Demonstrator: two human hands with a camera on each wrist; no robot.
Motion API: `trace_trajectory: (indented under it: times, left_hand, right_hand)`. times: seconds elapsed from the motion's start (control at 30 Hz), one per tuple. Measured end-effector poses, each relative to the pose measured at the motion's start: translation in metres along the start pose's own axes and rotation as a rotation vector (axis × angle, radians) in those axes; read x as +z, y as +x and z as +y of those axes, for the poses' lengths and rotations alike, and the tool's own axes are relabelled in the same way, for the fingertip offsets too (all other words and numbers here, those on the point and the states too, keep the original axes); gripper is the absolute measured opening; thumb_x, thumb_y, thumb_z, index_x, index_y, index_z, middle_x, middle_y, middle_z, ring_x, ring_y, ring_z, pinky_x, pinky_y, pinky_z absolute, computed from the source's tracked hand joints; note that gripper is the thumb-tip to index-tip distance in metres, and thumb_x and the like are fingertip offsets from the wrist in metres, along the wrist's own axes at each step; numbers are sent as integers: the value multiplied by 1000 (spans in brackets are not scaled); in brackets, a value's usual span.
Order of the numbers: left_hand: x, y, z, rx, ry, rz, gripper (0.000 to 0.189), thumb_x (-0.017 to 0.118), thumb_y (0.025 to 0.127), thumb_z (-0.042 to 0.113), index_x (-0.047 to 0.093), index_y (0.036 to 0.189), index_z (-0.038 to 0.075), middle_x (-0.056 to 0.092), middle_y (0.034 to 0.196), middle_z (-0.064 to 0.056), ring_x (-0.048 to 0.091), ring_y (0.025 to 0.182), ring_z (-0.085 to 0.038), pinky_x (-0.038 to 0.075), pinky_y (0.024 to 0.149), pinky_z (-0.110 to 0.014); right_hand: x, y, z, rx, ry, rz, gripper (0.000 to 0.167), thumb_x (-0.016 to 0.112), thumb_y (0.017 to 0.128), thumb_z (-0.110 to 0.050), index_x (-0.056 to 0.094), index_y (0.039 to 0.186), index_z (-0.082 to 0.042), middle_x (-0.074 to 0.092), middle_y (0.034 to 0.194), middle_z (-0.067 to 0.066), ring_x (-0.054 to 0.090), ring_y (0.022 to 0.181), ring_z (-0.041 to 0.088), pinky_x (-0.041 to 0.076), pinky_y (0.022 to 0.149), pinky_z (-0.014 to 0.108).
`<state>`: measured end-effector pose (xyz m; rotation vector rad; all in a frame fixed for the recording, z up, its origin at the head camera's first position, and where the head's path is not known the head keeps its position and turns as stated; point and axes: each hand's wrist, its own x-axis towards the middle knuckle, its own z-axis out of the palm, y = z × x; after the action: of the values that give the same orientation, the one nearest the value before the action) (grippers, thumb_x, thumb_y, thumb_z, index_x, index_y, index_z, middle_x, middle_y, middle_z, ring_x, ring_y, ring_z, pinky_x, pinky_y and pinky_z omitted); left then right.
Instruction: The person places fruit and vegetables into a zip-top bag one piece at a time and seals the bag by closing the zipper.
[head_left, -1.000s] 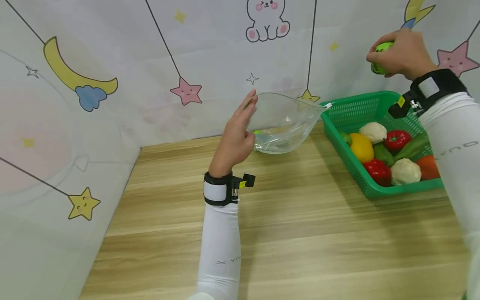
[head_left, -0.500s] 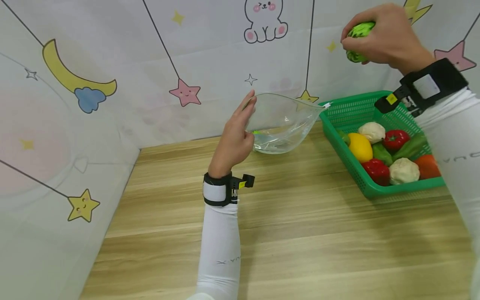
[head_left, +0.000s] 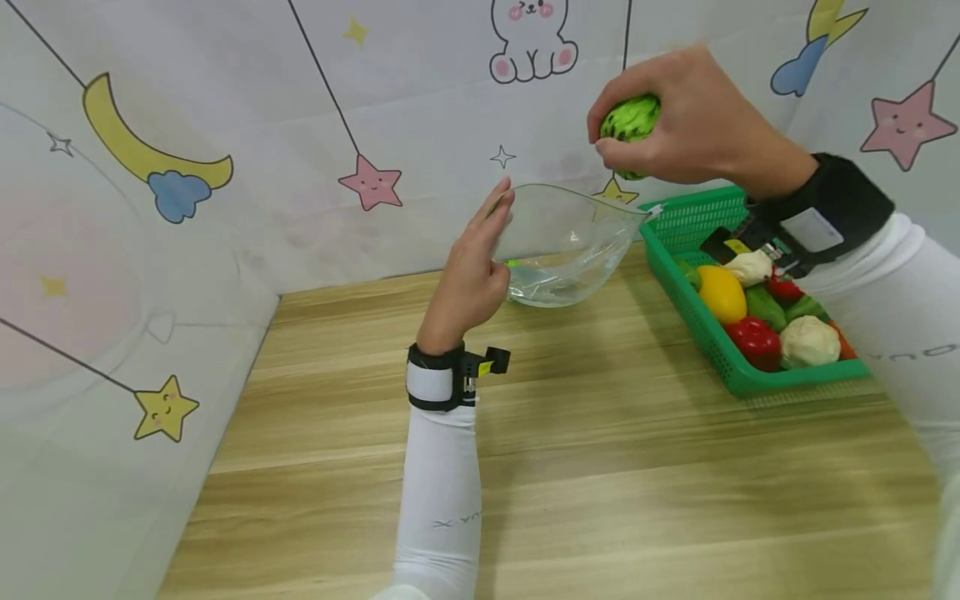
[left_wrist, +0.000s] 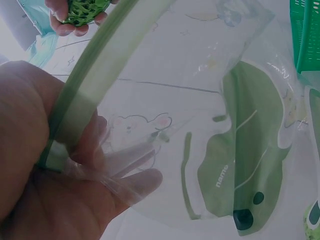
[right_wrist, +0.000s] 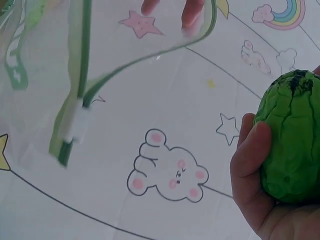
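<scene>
My left hand grips the rim of a clear zip bag at its left side, holding it upright with the mouth spread. In the left wrist view the thumb and fingers lie on either side of the bag's green zip strip. A white slider sits at the far end of the strip. Something bright green shows low in the bag, mostly hidden by the left hand. Above and to the right of the mouth, my right hand holds a ribbed green vegetable with dark patches, apart from the bag.
A green plastic basket stands right of the bag, close to it. Inside are a yellow pepper, a red pepper, a white bulb-like vegetable and several others. A wall sheet with cartoon prints rises behind the wooden table.
My right hand has moved left with the green vegetable, from above the basket to near the bag's mouth. The left hand and bag have stayed in place.
</scene>
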<state>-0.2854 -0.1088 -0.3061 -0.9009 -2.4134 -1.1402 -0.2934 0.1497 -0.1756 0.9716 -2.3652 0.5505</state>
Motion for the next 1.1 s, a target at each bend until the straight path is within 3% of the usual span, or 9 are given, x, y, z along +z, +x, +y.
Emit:
trace_trajectory:
  times: [0.13, 0.33, 0.5, 0.63, 0.7, 0.83, 0.97, 1.1]
  left_hand:
    - [-1, 0, 0, -1, -7, -1, 84, 36, 79, -25, 31, 158, 5, 17, 170, 8, 37, 149, -12, 27, 51, -22]
    - [-3, -3, 1, -2, -11, -2, 83, 36, 80, -24, 30, 158, 4, 16, 170, 6, 36, 149, -13, 35, 53, -22]
    - [-6, -2, 1, 10, -11, -4, 83, 35, 80, -24, 29, 158, 4, 16, 171, 2, 34, 150, -12, 51, 68, -23]
    - [-7, -2, 2, 11, -6, 7, 84, 35, 79, -24, 29, 158, 3, 17, 170, 0, 35, 150, -14, 54, 78, -24]
    - [-9, -2, 1, 4, -15, 11, 84, 35, 79, -24, 30, 158, 3, 17, 170, 1, 36, 150, -14, 54, 90, -21]
    - [-9, -3, 1, 6, -53, 4, 83, 34, 79, -25, 30, 157, 2, 16, 171, 3, 34, 150, -13, 42, 112, -21]
    - [-8, -2, 1, 6, -64, -7, 82, 34, 79, -24, 31, 157, 2, 15, 171, 4, 36, 149, -13, 43, 110, -20]
    - [-11, -4, 1, -5, -49, -7, 83, 34, 79, -24, 32, 157, 3, 15, 170, 7, 39, 148, -13, 53, 90, -18]
  right_hand:
    - [9, 2, -13, -101, 34, -33, 16, 70, 84, -16, 75, 93, -4, 74, 93, 12, 53, 74, 18, 37, 63, 12]
    - [24, 0, -22, -174, 111, -111, 11, 71, 84, -14, 76, 92, -8, 74, 88, 5, 53, 70, 14, 41, 61, 17]
    - [41, -2, -24, -241, 155, -178, 10, 72, 83, -14, 75, 92, -12, 71, 86, 1, 53, 70, 13, 43, 61, 23]
    - [58, -2, -24, -294, 149, -272, 11, 73, 83, -17, 74, 93, -13, 70, 86, 0, 53, 72, 12, 43, 63, 28]
    - [67, -1, -24, -286, 131, -313, 11, 73, 83, -19, 74, 92, -13, 69, 86, -1, 54, 73, 12, 43, 65, 29]
    - [78, -4, -23, -236, 79, -368, 12, 76, 82, -20, 73, 91, -13, 67, 85, 1, 55, 76, 15, 45, 70, 33]
    - [83, -9, -21, -177, 12, -421, 17, 78, 81, -22, 72, 94, -12, 66, 89, 4, 57, 83, 20, 46, 75, 38]
    - [89, -10, -19, -137, -40, -468, 22, 79, 79, -20, 71, 97, -11, 64, 93, 7, 57, 86, 23, 48, 72, 38]
